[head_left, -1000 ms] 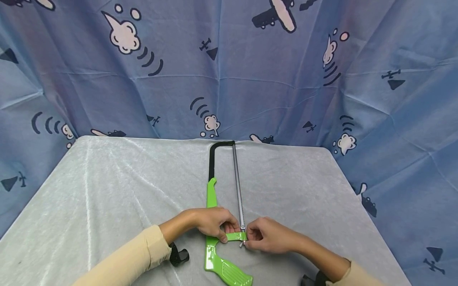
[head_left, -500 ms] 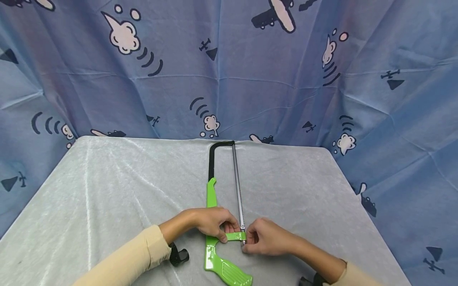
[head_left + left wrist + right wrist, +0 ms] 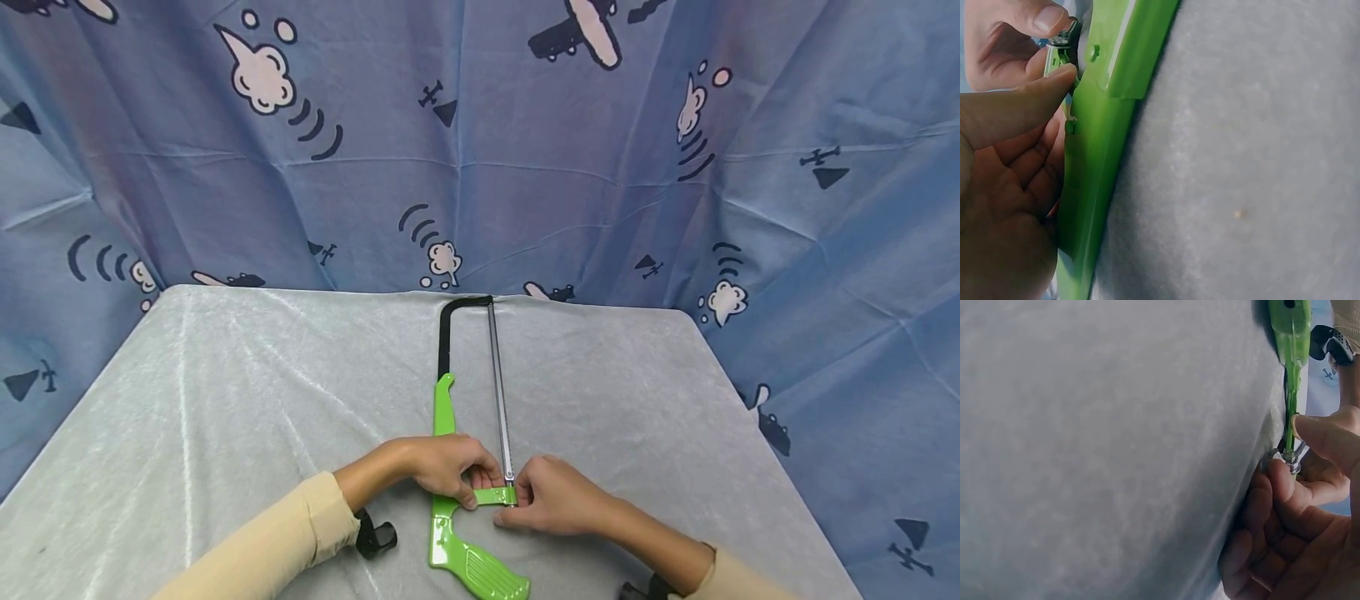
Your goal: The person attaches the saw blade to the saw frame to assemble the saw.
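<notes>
A hacksaw lies on the cloth, its green handle [image 3: 483, 567] toward me, its black frame [image 3: 444, 342] reaching away and its silver blade [image 3: 498, 387] along the right side. My left hand [image 3: 453, 468] holds the green crosspiece [image 3: 495, 496] between thumb and fingers, near the blade's near end. Just past that crosspiece, my right hand [image 3: 562, 498] has its thumb and curled fingers at a metal wing nut [image 3: 1291, 461]. In the head view the right fingers hide the nut; the left wrist view shows the right thumb [image 3: 1050, 20] on it.
A pale grey cloth [image 3: 300, 375] covers the table. Blue patterned curtain [image 3: 375, 125] hangs behind and at both sides. Black wrist cameras [image 3: 375, 537] sit below the sleeves.
My right thumb has slid leftward across the wing nut, covering it in the head view. The left hand and the hacksaw stay where they were.
</notes>
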The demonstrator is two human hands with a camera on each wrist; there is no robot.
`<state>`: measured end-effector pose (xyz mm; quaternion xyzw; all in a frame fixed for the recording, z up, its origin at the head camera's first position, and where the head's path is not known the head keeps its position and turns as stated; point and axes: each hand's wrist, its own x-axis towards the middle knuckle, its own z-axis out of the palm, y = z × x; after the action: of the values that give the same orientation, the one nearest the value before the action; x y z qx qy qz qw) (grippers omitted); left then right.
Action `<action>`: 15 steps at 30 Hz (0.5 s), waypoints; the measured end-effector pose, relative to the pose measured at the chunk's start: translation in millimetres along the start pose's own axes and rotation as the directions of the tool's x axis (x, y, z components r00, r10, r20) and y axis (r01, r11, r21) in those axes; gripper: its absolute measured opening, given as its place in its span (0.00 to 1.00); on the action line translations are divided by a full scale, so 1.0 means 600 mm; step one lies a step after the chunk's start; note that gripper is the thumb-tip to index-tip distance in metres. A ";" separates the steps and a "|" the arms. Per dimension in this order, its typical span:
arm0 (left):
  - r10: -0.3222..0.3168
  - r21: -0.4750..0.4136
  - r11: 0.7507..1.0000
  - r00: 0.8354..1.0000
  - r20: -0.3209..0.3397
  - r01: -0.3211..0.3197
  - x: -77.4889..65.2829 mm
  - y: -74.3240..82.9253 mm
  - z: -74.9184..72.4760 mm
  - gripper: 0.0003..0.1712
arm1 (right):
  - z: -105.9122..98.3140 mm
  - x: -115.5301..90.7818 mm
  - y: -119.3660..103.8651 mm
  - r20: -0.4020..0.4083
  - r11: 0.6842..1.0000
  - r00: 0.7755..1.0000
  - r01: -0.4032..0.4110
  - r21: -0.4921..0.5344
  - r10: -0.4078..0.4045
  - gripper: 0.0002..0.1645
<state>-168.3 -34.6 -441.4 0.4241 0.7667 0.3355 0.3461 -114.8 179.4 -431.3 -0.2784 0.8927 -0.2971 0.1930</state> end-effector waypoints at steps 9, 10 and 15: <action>-0.006 -0.010 1.000 1.000 0.002 0.006 0.001 -0.001 0.001 0.17 | -0.005 0.001 0.003 0.026 1.000 0.999 0.020 0.012 -0.020 0.25; -0.005 -0.009 1.000 1.000 0.002 0.005 0.001 -0.001 0.001 0.17 | -0.006 0.001 0.003 0.030 1.000 0.999 0.027 0.015 -0.027 0.25; -0.003 0.000 1.000 1.000 -0.001 0.003 0.001 -0.001 0.001 0.16 | -0.013 0.000 0.004 0.058 0.998 0.997 0.045 0.044 -0.047 0.22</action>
<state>-168.2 -34.1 -442.2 0.4229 0.7673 0.3354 0.3463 -119.8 184.4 -427.0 -0.3033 0.8736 -0.3120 0.2181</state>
